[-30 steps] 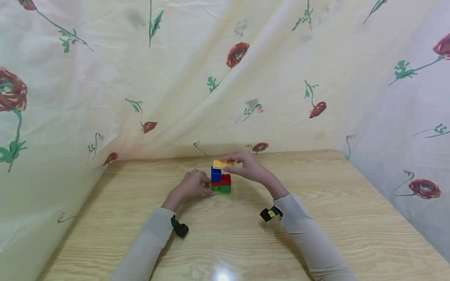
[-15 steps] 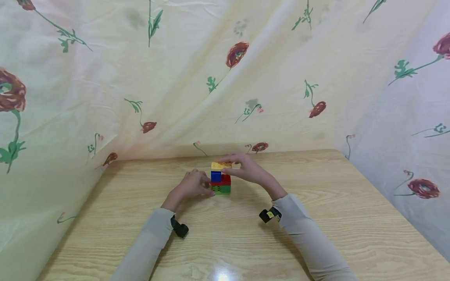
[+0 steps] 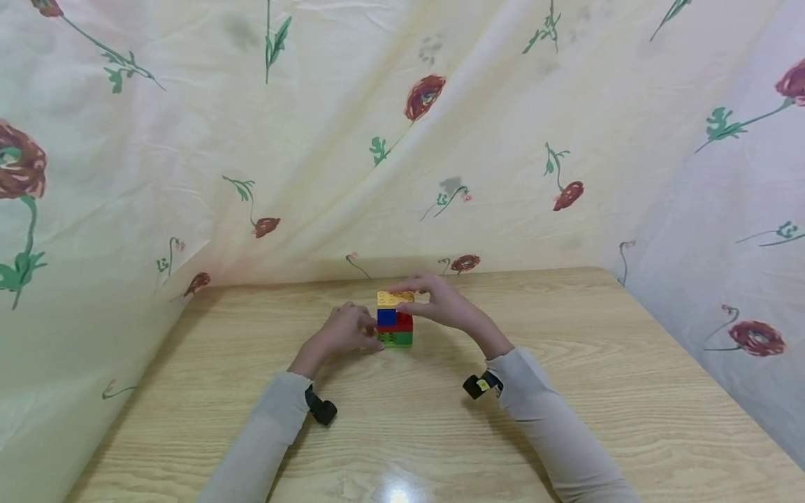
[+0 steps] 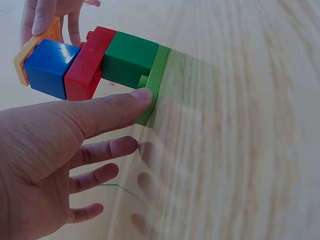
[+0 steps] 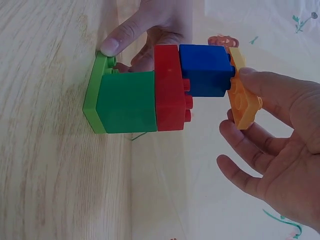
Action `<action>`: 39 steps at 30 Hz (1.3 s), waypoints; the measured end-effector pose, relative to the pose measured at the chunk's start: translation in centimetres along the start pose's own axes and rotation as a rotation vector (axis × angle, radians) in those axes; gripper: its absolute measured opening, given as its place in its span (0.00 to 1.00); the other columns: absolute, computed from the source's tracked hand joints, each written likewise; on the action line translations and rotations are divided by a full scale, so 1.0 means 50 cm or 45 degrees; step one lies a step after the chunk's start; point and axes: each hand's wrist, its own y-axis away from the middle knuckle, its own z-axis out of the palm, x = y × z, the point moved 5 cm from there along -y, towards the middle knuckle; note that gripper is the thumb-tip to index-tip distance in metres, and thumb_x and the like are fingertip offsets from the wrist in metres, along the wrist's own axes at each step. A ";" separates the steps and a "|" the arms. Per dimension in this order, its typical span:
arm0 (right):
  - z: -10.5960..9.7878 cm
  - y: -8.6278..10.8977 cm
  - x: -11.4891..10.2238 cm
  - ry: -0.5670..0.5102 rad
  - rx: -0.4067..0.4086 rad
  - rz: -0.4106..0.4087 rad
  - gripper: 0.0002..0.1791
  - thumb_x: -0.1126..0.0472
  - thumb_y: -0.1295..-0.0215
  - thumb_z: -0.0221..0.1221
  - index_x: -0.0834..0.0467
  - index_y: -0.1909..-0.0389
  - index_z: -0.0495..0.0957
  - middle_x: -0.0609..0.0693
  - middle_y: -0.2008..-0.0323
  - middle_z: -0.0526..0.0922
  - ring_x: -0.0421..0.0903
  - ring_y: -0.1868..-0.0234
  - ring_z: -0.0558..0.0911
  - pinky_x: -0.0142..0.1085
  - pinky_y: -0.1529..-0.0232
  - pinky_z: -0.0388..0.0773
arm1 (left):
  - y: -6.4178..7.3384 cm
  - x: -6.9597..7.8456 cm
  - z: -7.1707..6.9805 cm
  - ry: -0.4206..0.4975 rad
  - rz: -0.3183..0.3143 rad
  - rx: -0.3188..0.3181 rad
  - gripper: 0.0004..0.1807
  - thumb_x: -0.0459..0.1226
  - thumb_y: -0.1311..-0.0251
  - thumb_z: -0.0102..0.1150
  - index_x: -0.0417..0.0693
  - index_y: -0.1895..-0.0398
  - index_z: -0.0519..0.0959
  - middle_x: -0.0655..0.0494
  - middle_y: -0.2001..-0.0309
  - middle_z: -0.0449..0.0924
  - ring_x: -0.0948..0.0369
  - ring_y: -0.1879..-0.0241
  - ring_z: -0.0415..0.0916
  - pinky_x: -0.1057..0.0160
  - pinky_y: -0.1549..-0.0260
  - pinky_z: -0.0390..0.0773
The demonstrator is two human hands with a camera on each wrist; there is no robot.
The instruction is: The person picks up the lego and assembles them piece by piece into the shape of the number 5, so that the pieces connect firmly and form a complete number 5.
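A stack of toy building bricks stands on the table: a light green plate at the base, a dark green brick, a red brick, then a blue brick on one side. On top of the blue one lies a yellow-orange brick plate, its other end overhanging. My right hand pinches that overhanging end between thumb and fingers. Low at the stack's left, my left hand steadies the base, its thumb on the light green plate and a finger partly hidden behind; the remaining fingers are extended.
The wooden table reaches back to a floral cloth hung behind and at both sides. A black wrist camera is strapped on the left wrist, another black camera on the right.
The yellow-orange plate has come down and slightly left with my right hand, from tilted above the blue brick to level on it. My left hand stays put.
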 end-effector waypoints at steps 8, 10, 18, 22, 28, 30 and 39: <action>-0.001 0.001 -0.004 0.050 0.002 0.011 0.22 0.59 0.33 0.67 0.52 0.39 0.82 0.52 0.50 0.82 0.49 0.52 0.77 0.39 0.55 0.76 | 0.001 0.001 -0.001 -0.001 -0.006 -0.002 0.13 0.48 0.47 0.77 0.52 0.63 0.90 0.64 0.63 0.82 0.59 0.53 0.67 0.50 0.45 0.63; -0.001 0.002 -0.006 0.054 0.002 0.014 0.22 0.59 0.33 0.68 0.52 0.39 0.82 0.52 0.51 0.82 0.50 0.53 0.77 0.38 0.56 0.75 | 0.001 0.001 -0.001 0.000 -0.006 -0.002 0.13 0.48 0.47 0.77 0.52 0.62 0.90 0.64 0.63 0.82 0.59 0.54 0.67 0.50 0.45 0.63; 0.000 0.002 -0.008 0.057 -0.002 0.022 0.22 0.59 0.33 0.67 0.52 0.39 0.82 0.54 0.48 0.82 0.49 0.50 0.78 0.39 0.53 0.77 | 0.000 -0.001 0.000 -0.012 -0.001 0.001 0.14 0.48 0.47 0.77 0.52 0.61 0.90 0.64 0.63 0.82 0.59 0.55 0.66 0.52 0.47 0.62; 0.000 0.002 -0.009 0.065 -0.003 0.024 0.22 0.59 0.33 0.67 0.52 0.39 0.82 0.54 0.48 0.81 0.49 0.50 0.77 0.39 0.53 0.76 | -0.001 -0.002 0.000 -0.009 -0.002 0.003 0.14 0.48 0.47 0.77 0.53 0.61 0.90 0.64 0.63 0.82 0.59 0.55 0.66 0.52 0.48 0.62; 0.000 0.002 -0.005 0.035 -0.005 0.042 0.22 0.58 0.34 0.68 0.52 0.39 0.82 0.53 0.48 0.81 0.49 0.49 0.77 0.39 0.52 0.76 | 0.000 -0.002 0.001 -0.007 -0.010 0.002 0.14 0.48 0.47 0.77 0.52 0.61 0.91 0.64 0.62 0.83 0.59 0.54 0.67 0.51 0.46 0.62; 0.000 0.002 -0.003 0.027 -0.004 0.052 0.23 0.58 0.35 0.69 0.51 0.39 0.82 0.53 0.49 0.81 0.49 0.50 0.77 0.39 0.52 0.75 | 0.000 -0.002 0.001 -0.006 -0.010 0.004 0.14 0.48 0.47 0.77 0.52 0.61 0.91 0.64 0.62 0.83 0.59 0.54 0.67 0.51 0.46 0.63; 0.000 0.002 -0.005 0.025 -0.013 0.043 0.22 0.59 0.34 0.68 0.52 0.39 0.82 0.54 0.50 0.80 0.55 0.51 0.76 0.38 0.57 0.73 | -0.002 -0.002 0.001 -0.015 -0.005 0.007 0.13 0.48 0.46 0.77 0.53 0.63 0.90 0.64 0.61 0.83 0.59 0.53 0.67 0.50 0.45 0.63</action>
